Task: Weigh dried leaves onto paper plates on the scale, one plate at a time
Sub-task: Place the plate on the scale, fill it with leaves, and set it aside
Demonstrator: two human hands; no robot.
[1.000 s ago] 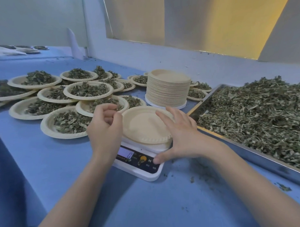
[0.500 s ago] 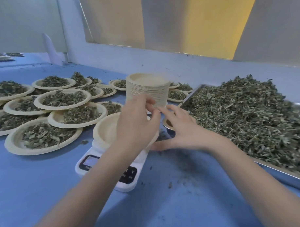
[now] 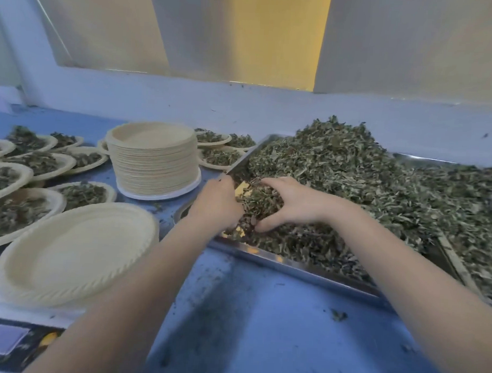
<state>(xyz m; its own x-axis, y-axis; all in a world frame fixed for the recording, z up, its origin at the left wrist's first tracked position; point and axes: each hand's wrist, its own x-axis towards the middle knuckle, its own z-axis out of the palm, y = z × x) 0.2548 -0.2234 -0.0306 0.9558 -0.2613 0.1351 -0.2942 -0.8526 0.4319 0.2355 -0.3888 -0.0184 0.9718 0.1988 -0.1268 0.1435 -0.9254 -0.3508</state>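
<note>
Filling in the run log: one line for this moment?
step: gathering leaves | left hand and right hand: cupped around clump in tray | plate on scale: empty

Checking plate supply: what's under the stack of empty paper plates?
The stack of empty paper plates sits on a white disc, whose rim shows round its base, on the blue table. What lies beneath the disc is covered.

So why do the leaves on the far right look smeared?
Head view: motion blur streaks the dried leaves toward the right edge; the stack of plates stays fairly crisp; wide-angle lens bends the tray rim; both arms cast soft shadows on the blue table.
</note>
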